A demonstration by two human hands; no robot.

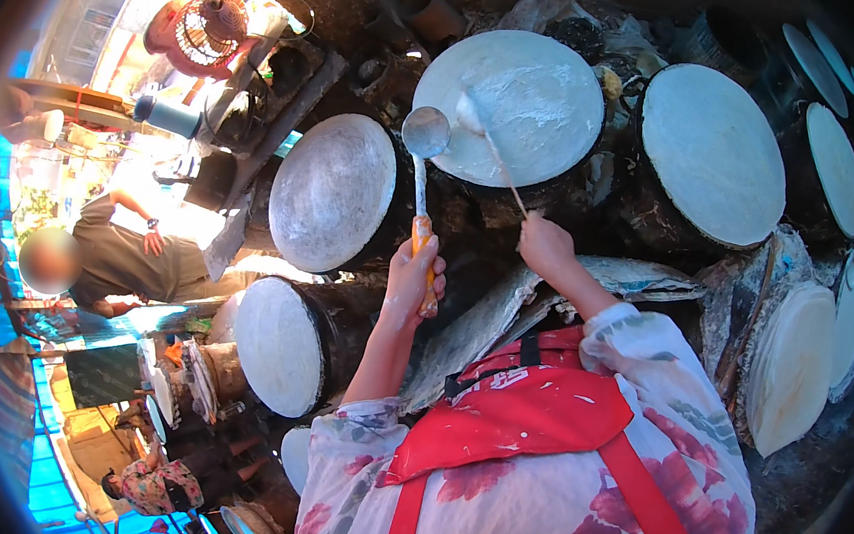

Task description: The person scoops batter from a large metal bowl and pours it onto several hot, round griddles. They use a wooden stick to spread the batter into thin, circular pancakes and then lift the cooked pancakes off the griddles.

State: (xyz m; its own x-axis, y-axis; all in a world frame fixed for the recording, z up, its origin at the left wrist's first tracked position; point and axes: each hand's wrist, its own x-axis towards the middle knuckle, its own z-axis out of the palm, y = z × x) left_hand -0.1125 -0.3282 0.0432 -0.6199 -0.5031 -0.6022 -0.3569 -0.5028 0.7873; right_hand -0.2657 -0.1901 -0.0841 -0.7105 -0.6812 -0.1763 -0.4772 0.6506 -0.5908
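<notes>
My left hand (411,277) grips the orange handle of a metal ladle (426,133). The ladle's round bowl overlaps the near left edge of a large round griddle (540,72). Powdery or pasty white streaks mark the griddle's pale top. Pinched in my right hand (547,242) is a thin stick with a white padded head (471,112), which appears to rest on that griddle. Left of the ladle is a greyer round griddle (333,192) on a dark drum-like base. To the right, another white-topped griddle (714,154) sits on a similar dark base.
Nearer my left arm is a further white griddle (279,346). Stacked thin white rounds (791,371) stand at right. Worn, crusted boards (474,331) lie before my apron (513,417). A person (146,249) stands at left; another person (158,483) is lower left. A woven basket (211,28) sits at upper left.
</notes>
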